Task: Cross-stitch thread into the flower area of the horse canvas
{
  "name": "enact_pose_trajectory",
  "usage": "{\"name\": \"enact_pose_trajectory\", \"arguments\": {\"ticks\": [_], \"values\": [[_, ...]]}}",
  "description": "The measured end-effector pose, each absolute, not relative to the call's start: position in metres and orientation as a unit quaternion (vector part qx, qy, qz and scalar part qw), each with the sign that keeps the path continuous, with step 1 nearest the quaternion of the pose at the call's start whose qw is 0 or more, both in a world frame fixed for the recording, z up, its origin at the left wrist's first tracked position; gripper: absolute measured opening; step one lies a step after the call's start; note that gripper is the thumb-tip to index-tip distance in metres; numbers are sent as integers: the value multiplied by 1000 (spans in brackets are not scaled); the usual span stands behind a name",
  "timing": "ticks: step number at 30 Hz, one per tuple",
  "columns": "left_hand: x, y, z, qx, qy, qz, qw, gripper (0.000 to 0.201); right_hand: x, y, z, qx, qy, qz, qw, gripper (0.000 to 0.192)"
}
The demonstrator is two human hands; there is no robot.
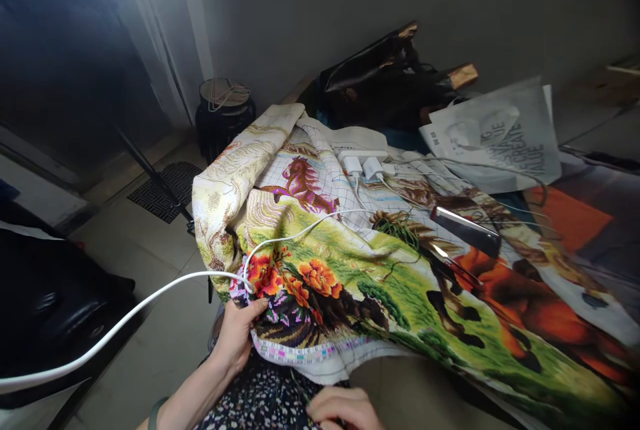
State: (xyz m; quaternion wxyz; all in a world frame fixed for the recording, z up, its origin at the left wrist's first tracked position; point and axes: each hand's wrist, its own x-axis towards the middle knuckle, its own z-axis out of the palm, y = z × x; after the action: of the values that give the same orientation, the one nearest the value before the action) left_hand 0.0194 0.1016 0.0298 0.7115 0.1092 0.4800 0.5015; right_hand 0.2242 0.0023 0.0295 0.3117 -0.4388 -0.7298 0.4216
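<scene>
Lettering: and there it is, "CREATE" and "VALUE" in dark capitals on the pale bag [500,140], to the right of the power strip [367,155], its smaller print too fine to make out
Colour key: little tinted squares and numbers run along the near edge of the embroidered cloth [360,257], too small to read surely
Cloth: spread beneath the power strip and out toward the wearer, soft and rumpled, rolled at the far left, stitched in parts with a purple horse [303,183] and orange flowers [320,278]
Left hand: here's the left hand [237,337], nearer the wearer than the power strip and left of it, thumb on top, gripping the flowered edge
Right hand: the right hand [345,407] sits low, straight toward the wearer from the power strip, blurred, fingers curled; whether it pinches anything, I cannot tell
Cable: smooth, white and rounded, the cable [175,280] bends in from the left to the flowers
Thread: a loose tangle of green thread [400,233], just nearer than the power strip
Backdrop: a glossy, crinkled black bag [370,83] slumps behind the power strip
</scene>
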Motion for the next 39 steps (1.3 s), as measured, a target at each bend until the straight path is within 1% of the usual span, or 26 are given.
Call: {"name": "enact_pose_trajectory", "arguments": {"ticks": [3, 5, 8, 11, 12, 14, 17, 19, 21, 23, 24, 25, 26, 28, 29, 30, 32, 34, 36, 39], "values": [[18, 100, 31, 110, 480, 495, 716, 55, 212, 35, 57, -484, -708, 362, 364, 19], [17, 99, 32, 118, 480, 492, 717, 43, 191, 64, 64, -509, -691, 325, 398, 14], [13, 96, 31, 131, 488, 499, 704, 29, 154, 99, 57, -494, -729, 301, 366, 18], [9, 95, 31, 139, 500, 508, 688, 25, 133, 112, 43, -488, -751, 281, 344, 18], [9, 95, 31, 141, 501, 507, 687, 24, 132, 112, 40, -487, -743, 290, 355, 19], [9, 96, 33, 144, 496, 501, 694, 26, 136, 110, 42, -481, -696, 350, 403, 17], [13, 97, 37, 152, 479, 482, 718, 32, 157, 107, 63, -452, -538, 513, 493, 15], [16, 98, 39, 156, 466, 477, 729, 35, 177, 106, 84, -412, -427, 585, 553, 14], [18, 98, 39, 153, 455, 477, 737, 38, 200, 104, 104, -385, -376, 573, 618, 14], [19, 97, 37, 142, 450, 475, 743, 39, 218, 101, 114, -396, -389, 521, 648, 13], [19, 96, 36, 136, 451, 472, 745, 39, 225, 100, 113, -411, -412, 506, 637, 12], [18, 96, 35, 130, 452, 472, 746, 39, 229, 100, 110, -429, -437, 505, 608, 10], [18, 95, 35, 125, 452, 473, 746, 39, 230, 100, 104, -445, -464, 518, 564, 9], [17, 95, 34, 117, 449, 477, 746, 42, 227, 102, 88, -473, -531, 529, 464, 12], [16, 95, 35, 114, 448, 479, 746, 44, 224, 104, 80, -495, -568, 503, 424, 15], [16, 95, 35, 112, 446, 480, 747, 45, 220, 106, 74, -523, -603, 450, 400, 19], [15, 95, 36, 111, 446, 481, 746, 46, 209, 110, 68, -571, -654, 305, 392, 25], [15, 95, 37, 112, 450, 481, 744, 44, 197, 112, 70, -564, -692, 207, 400, 24], [16, 94, 37, 108, 457, 486, 737, 41, 183, 113, 72, -515, -747, 188, 376, 16], [16, 94, 38, 100, 457, 504, 726, 41, 158, 114, 68, -470, -809, 184, 301, 10]]}}
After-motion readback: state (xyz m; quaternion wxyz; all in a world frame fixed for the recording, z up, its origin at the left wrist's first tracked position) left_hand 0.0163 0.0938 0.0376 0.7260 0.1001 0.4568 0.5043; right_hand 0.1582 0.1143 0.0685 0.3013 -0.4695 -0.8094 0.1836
